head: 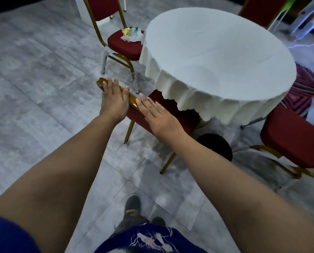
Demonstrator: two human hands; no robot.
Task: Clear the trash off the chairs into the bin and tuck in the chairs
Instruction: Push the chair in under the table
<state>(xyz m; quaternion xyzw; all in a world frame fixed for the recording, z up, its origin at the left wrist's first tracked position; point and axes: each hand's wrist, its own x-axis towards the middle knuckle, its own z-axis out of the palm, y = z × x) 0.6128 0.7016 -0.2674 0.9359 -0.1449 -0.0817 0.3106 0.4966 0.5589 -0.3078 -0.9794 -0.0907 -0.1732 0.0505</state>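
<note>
Head view looks down past your two outstretched forearms to a round table [225, 52] draped in a white scalloped cloth, and every place below is given from that table. At its near-left edge stands a red chair [132, 105] with a gold frame, its seat partly under the cloth's hem and its backrest toward you. Your left hand [114, 101] lies flat on the gold top rail of that backrest, fingers straight and together, not curled around anything. Your right hand [156, 115] lies just beside it on the same rail, palm down and fingers extended; neither hand has a closed hold, both simply press on the backrest.

At the table's far-left side a second red chair [123, 42] is pulled out from the cloth, and on its seat sits a small heap of trash [131, 34]: crumpled yellow and white paper and some clear plastic. To the near right of the table a third red chair [291, 139] stands clear of the cloth. A dark round bin [216, 148] sits on the grey tiled floor just below the table's near edge, between the first and third chairs. Beyond the table's far-right side another red chair back [258, 10] shows.
</note>
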